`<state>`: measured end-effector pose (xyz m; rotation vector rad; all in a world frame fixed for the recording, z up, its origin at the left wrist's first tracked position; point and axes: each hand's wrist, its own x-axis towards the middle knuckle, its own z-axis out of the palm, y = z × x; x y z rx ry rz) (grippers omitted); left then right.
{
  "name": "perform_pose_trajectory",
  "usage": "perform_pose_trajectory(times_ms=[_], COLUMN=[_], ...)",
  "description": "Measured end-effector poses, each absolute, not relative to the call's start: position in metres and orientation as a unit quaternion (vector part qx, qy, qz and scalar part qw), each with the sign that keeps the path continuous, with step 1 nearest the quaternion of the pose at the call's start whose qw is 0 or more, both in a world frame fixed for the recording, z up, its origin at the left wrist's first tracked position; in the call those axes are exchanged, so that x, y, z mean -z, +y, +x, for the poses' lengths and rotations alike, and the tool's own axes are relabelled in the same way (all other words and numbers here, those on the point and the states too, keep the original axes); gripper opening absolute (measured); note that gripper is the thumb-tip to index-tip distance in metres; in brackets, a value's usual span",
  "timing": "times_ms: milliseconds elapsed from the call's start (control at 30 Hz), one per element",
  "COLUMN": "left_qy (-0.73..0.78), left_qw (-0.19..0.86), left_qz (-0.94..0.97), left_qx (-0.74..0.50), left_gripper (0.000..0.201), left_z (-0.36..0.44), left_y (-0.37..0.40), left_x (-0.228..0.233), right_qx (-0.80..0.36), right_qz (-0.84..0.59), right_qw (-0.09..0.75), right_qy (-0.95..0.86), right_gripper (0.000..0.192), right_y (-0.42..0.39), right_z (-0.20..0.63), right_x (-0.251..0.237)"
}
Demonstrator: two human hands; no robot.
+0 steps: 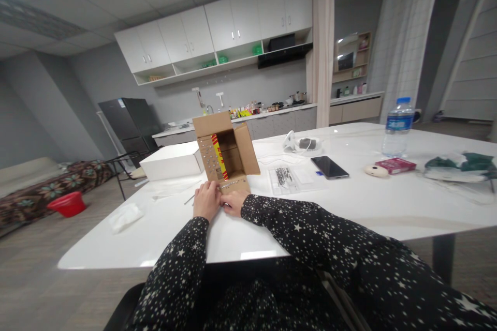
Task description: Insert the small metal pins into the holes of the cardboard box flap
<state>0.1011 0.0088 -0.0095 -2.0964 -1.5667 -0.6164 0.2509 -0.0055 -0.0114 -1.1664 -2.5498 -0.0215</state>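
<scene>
Both hands meet at the cardboard box's (227, 158) lower flap (234, 184), frame centre: left hand (206, 200) and right hand (234, 202) pinch its near edge, fingers narrow.

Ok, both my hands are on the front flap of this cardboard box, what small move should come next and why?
Probably keep the left hand pressing the flap flat while the right hand works along the row of small metal pieces on the cardboard box; both hands already rest there, side by side.

Two boxes (226, 158), one bottle (396, 126), one phone (329, 166)
</scene>
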Motion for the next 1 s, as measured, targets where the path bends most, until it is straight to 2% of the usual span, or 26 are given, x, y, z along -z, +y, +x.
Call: perform_pose_trajectory(times_ms=[733,1000], left_qy=[-0.554,-0.565], left_qw=[0.160,0.172], left_qz=[-0.764,-0.751], left_qx=[0.290,0.294], left_gripper=[0.021,0.025], left_z=[0.095,0.097], left_y=[0.019,0.012], left_x=[0.015,0.011], right_qx=[0.007,0.012], right_qz=[-0.410,-0.402], right_qw=[0.170,0.173], right_qy=[-0.896,-0.899], right_gripper=[0.028,0.030], right_y=[-0.003,-0.003], right_z=[0.250,0.251], right_x=[0.015,0.015])
